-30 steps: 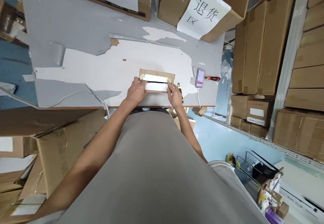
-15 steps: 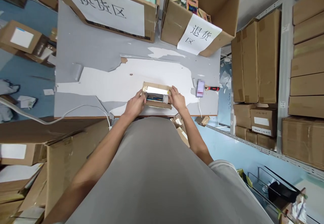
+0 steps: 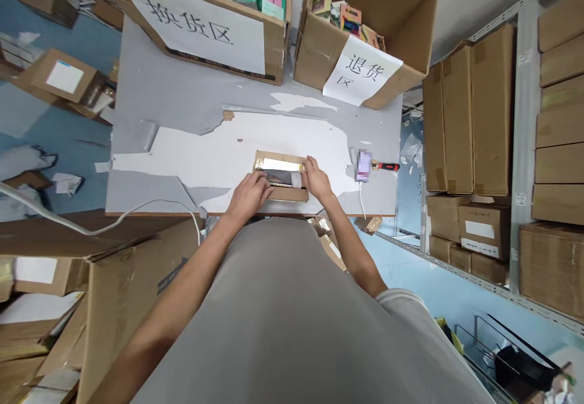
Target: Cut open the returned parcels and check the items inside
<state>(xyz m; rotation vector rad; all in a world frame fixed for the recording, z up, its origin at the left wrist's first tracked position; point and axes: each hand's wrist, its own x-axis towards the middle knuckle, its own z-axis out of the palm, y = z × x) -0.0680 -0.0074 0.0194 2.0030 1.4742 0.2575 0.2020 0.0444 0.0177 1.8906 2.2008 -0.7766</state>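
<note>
A small cardboard box point(image 3: 286, 194) lies near the front edge of the table, its top folded open. White material and a pale lump show inside; I cannot make out the rest of its contents. My left hand point(image 3: 250, 197) grips the box at its left end, fingers curled over the near side. At the right end, my right hand point(image 3: 318, 180) pinches the box's edge between thumb and fingers. Shiny tape and a white strip run along the far flap.
Two large cartons, one with a handwritten sheet point(image 3: 196, 27) and one with a smaller sheet point(image 3: 362, 70), stand at the table's back. A phone point(image 3: 364, 165) on a cable and a red-black handled tool point(image 3: 389, 166) lie right. Shelves of boxes point(image 3: 493, 106) stand beyond.
My left hand has shifted from the box's left end onto its near side, and the near flap now lies lower and flatter. My right hand stays at the right end.
</note>
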